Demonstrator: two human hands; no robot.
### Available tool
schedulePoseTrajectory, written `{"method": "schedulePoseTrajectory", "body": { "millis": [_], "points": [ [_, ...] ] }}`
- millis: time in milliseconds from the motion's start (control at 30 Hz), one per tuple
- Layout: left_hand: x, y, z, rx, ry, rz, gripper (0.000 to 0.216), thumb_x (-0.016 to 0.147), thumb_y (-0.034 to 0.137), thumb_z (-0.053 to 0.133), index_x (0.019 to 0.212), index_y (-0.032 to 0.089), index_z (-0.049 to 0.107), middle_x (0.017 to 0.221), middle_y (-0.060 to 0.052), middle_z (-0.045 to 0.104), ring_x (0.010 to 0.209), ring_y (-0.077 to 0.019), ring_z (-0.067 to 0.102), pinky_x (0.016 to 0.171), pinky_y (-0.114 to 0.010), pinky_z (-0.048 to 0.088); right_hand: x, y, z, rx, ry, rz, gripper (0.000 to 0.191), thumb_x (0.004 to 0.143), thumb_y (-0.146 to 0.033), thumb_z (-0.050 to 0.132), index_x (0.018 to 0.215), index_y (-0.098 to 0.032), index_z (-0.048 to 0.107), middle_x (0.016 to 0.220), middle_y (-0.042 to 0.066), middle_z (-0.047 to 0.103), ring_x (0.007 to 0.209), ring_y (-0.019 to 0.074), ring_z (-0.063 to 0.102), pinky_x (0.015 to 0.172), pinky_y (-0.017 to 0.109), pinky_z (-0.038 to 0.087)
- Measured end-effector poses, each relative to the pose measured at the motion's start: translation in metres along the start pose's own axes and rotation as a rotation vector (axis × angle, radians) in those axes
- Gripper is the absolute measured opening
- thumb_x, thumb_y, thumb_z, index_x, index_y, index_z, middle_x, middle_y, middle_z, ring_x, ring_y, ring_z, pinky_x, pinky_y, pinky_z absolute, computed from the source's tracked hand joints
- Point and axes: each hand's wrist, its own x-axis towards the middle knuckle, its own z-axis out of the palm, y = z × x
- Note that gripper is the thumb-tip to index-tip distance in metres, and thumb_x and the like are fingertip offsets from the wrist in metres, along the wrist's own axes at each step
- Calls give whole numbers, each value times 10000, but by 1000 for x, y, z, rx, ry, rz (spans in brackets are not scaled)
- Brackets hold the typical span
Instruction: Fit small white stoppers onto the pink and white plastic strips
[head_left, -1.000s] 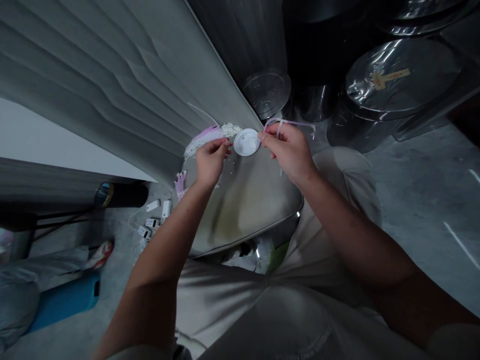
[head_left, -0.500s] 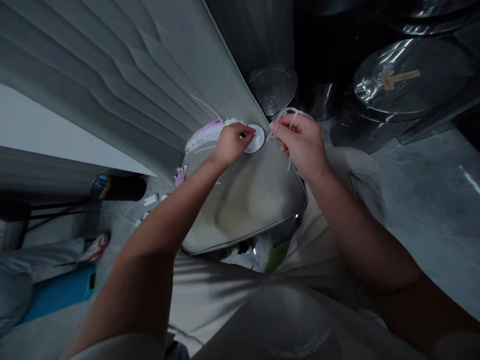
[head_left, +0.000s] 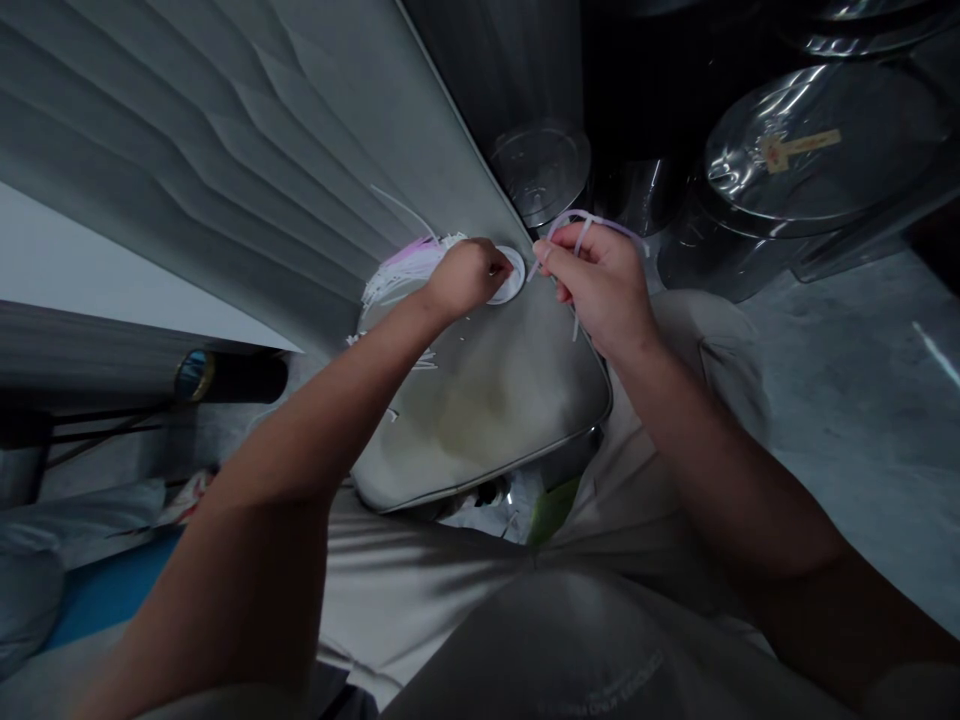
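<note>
My left hand [head_left: 463, 277] is closed in a pinch over a small white round dish [head_left: 512, 279] at the far edge of a shiny metal tray [head_left: 487, 400] resting on my lap. What its fingertips hold is too small to make out. My right hand [head_left: 600, 280] is closed on pale translucent cable ties [head_left: 592, 222] that loop above the fingers, just right of the dish. A bundle of white and pink cable ties [head_left: 401, 268] lies at the tray's far left corner, behind my left hand.
A grey pleated curtain [head_left: 225, 170] hangs at the left. Shiny metal lidded containers [head_left: 810, 150] stand at the upper right, a smaller one [head_left: 540, 170] close behind the tray. A dark cylinder [head_left: 225, 375] and a blue object [head_left: 112, 590] lie on the concrete floor at the left.
My left hand moved right from the cable tie bundle onto the white dish and pinched there. My right hand stayed by the dish, still gripping the looped ties.
</note>
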Motion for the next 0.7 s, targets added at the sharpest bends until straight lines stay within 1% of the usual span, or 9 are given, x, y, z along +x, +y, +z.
{"method": "schedulePoseTrajectory", "body": {
  "millis": [100,200,300,467,600,700],
  "points": [
    [-1,1,1,9,-5,-1,270,853,208,513,889,144,772,895,-106,731,840,-205,635,829,-334,477,1,2,1,9,8,-17,148,851,-311,720,770,-203,659,618,-74,600,498,45,495,438,179,363],
    [-1,2,3,16,-2,-9,268,859,203,511,897,143,769,921,-118,739,850,-211,637,833,-340,479,1,0,1,8,27,4,121,848,-231,719,739,-204,673,583,-76,595,462,42,467,413,180,353],
    [-1,2,6,14,-1,-16,267,865,202,511,914,136,765,934,-129,741,868,-221,644,857,-350,484,0,-2,1,1,39,18,128,854,-173,711,734,-200,676,590,-68,613,455,44,474,410,188,353],
    [-1,2,9,-8,7,-23,263,859,210,518,922,140,764,937,-126,744,876,-221,650,868,-351,485,0,0,1,12,31,-4,143,864,-156,697,730,-199,674,589,-72,608,468,42,491,424,177,341],
    [0,1,10,-35,24,-36,246,820,197,528,871,161,766,915,-109,745,847,-217,649,833,-351,487,1,2,2,38,35,2,121,842,-151,713,735,-199,685,585,-69,616,465,43,484,414,176,306],
    [1,0,11,-63,41,-50,227,804,194,550,857,159,767,898,-100,746,837,-209,647,835,-346,486,1,3,1,37,19,-14,128,843,-168,715,730,-205,670,581,-76,602,461,41,479,418,178,305]
  ]
}}
